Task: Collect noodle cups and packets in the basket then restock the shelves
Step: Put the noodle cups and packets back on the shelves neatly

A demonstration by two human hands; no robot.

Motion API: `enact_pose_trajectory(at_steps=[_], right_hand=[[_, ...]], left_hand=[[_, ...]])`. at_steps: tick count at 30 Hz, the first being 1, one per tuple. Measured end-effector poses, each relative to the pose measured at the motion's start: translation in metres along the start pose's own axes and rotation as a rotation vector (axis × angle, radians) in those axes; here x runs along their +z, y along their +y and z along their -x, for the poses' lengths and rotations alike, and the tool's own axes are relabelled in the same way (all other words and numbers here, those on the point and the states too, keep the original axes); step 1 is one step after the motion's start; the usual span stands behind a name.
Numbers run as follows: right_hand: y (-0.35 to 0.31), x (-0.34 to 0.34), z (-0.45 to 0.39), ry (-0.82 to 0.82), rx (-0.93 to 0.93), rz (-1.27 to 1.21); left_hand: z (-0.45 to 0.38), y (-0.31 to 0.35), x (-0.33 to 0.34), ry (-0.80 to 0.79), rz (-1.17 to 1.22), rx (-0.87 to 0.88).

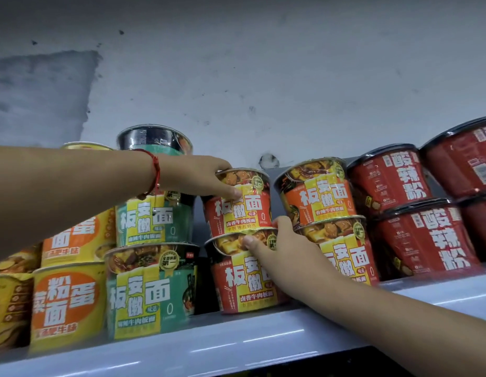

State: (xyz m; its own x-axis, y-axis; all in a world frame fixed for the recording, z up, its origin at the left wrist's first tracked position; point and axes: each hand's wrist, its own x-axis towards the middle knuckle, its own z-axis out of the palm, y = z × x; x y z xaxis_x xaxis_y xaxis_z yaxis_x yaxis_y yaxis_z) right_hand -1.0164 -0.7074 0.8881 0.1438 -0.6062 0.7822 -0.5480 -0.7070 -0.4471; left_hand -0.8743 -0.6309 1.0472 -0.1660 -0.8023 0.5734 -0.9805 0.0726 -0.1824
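Two hands, left [198, 174] gripping upper red cup [237, 202], right [280, 240] lower one [244, 273].

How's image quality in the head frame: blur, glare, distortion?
Head view: wide-angle bending curves the shelf edge, which carries streaky glare. Left yellow cups are soft and smeared. The red cup under the left hand reads sharp; so does the right hand. Lighting is flat, the wall dim and blotchy.
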Motion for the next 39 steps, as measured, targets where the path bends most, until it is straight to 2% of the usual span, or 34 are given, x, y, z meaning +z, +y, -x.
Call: enact_pose_trajectory(at_steps=[7, 15, 26, 32, 39], right_hand=[[-0.001, 0.009, -0.007, -0.094, 0.018, -0.019], [0.002, 0.004, -0.002, -0.073, -0.023, -0.092], [0.004, 0.006, -0.008, -0.086, 0.027, -0.071], [0.004, 0.006, -0.008, -0.101, 0.028, -0.09], [-0.003, 0.007, 0.002, 0.008, -0.005, 0.112]], left_hand=[[0.001, -0.01, 0.002, 0.052, 0.092, 0.008], [0.001, -0.008, 0.001, 0.051, 0.112, -0.027], [0.0, -0.008, -0.003, 0.071, 0.176, -0.048], [0.007, -0.008, -0.006, 0.009, 0.164, -0.025], [0.013, -0.003, 0.011, 0.127, 0.068, 0.053]])
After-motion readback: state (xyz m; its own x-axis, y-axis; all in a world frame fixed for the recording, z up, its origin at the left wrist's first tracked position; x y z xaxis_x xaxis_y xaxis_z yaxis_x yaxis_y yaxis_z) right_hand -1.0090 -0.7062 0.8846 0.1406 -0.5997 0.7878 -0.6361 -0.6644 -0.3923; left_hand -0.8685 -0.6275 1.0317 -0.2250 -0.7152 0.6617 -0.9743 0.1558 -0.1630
